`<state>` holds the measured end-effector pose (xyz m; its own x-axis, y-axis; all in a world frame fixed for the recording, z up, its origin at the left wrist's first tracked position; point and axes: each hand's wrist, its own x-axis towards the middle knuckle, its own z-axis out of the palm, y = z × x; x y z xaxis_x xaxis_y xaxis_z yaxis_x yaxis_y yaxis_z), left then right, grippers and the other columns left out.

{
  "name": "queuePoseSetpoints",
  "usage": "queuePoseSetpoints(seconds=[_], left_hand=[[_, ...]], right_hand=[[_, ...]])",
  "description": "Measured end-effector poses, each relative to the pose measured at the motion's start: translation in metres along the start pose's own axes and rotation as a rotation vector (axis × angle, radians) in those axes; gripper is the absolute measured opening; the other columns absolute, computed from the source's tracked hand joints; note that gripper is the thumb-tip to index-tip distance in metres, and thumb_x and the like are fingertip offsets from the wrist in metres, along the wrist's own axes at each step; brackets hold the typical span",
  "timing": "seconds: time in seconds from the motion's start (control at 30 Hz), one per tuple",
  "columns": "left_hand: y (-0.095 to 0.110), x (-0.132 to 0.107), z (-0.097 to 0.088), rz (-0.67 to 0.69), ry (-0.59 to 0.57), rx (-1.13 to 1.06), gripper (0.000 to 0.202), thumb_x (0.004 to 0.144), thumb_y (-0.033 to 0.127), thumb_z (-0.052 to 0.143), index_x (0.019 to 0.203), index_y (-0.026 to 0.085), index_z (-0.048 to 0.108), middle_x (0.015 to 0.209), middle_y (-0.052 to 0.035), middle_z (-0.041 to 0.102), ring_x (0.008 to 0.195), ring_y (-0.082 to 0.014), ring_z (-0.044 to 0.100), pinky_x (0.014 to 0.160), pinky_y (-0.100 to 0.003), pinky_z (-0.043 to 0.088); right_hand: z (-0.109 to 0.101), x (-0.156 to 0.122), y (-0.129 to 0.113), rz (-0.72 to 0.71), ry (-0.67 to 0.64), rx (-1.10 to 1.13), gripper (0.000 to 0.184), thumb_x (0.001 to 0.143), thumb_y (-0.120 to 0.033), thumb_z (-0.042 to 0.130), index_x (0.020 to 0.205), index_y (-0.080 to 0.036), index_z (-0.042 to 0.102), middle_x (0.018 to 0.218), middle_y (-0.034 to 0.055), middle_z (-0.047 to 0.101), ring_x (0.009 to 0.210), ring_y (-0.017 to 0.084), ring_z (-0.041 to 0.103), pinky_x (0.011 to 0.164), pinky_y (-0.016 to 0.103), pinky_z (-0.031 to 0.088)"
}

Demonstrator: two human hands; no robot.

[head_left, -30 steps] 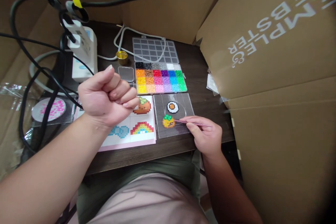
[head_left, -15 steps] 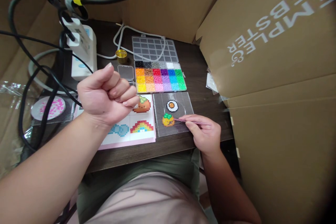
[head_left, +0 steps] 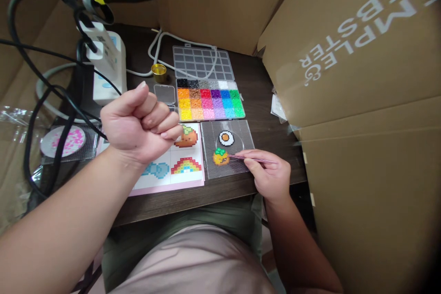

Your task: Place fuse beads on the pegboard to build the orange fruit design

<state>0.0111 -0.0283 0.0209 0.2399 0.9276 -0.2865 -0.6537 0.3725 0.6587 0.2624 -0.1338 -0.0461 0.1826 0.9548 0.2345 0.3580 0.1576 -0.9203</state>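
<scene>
Cardboard panels (head_left: 361, 161) wall in the dark wooden table (head_left: 206, 195) where this person is seated. Near its front edge, I can see an orange bead fruit (head_left: 221, 158) with a green top, lying on a clear pegboard (head_left: 236, 170). Just above it on the board is a bead fried egg (head_left: 226, 138). Thumb and fingers of the right hand (head_left: 268, 172) pinch slim pink tweezers (head_left: 260, 160), their tip at the fruit's right side; whether they grip a bead, I can't tell. Left of the board lies a pattern sheet (head_left: 186, 165), partly hidden by the raised left hand (head_left: 141, 124), its fingers curled into a fist. Beyond the board, a bead box (head_left: 244, 111) sits with its lid (head_left: 200, 59) folded back, near a gold cup (head_left: 159, 72). Farther left are a white plate (head_left: 51, 148) of pinkish bits and a power strip (head_left: 103, 89).
</scene>
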Motion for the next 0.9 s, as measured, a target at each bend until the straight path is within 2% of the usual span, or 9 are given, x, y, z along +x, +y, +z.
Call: queuePoseSetpoints(seconds=[0.2,0.4,0.57,0.73,0.9], left_hand=[[0.0003,0.0003,0.0001,0.006,0.031,0.03,0.057,0.08,0.037,0.06,0.049,0.018,0.016,0.043,0.0031,0.015,0.035,-0.0071,0.024,0.036,-0.025,0.026],[0.0005,0.0002,0.0007,0.007,-0.021,-0.01,0.056,0.083,0.033,0.056,0.048,0.018,0.014,0.044,0.003,0.013,0.035,-0.0079,0.022,0.037,-0.025,0.023],[0.0004,0.0,0.0004,0.008,-0.021,-0.031,0.057,0.083,0.033,0.057,0.049,0.018,0.013,0.044,0.0032,0.013,0.036,-0.0087,0.021,0.037,-0.026,0.023],[0.0007,-0.0001,0.0003,-0.003,-0.065,-0.058,0.058,0.084,0.032,0.057,0.05,0.018,0.012,0.044,0.0034,0.011,0.037,-0.0086,0.02,0.038,-0.026,0.021],[0.0002,0.0006,0.0004,-0.012,-0.129,-0.099,0.056,0.089,0.033,0.048,0.048,0.018,0.012,0.045,0.0031,0.008,0.038,-0.0084,0.018,0.039,-0.026,0.019]], right_hand=[[-0.0002,-0.0001,0.0,-0.006,-0.005,-0.012,0.011,0.084,-0.022,0.067,0.084,-0.024,0.078,0.086,0.0041,0.078,0.082,0.02,0.074,0.079,0.034,0.061],[-0.0005,-0.0002,0.0002,-0.015,-0.015,0.019,0.012,0.084,-0.019,0.068,0.084,-0.025,0.078,0.087,0.0032,0.078,0.082,0.019,0.074,0.078,0.032,0.061],[-0.0002,-0.0001,-0.0002,0.005,-0.012,0.016,0.01,0.083,-0.02,0.068,0.081,-0.023,0.077,0.086,0.0045,0.078,0.082,0.02,0.074,0.078,0.034,0.061],[-0.0005,0.0004,-0.0009,-0.005,-0.011,0.029,0.011,0.083,-0.017,0.068,0.081,-0.024,0.077,0.087,0.0034,0.078,0.082,0.019,0.074,0.078,0.032,0.061],[-0.0008,0.0013,-0.0016,-0.018,-0.022,0.02,0.012,0.083,-0.015,0.067,0.081,-0.023,0.076,0.087,0.0031,0.078,0.082,0.018,0.074,0.078,0.031,0.06]])
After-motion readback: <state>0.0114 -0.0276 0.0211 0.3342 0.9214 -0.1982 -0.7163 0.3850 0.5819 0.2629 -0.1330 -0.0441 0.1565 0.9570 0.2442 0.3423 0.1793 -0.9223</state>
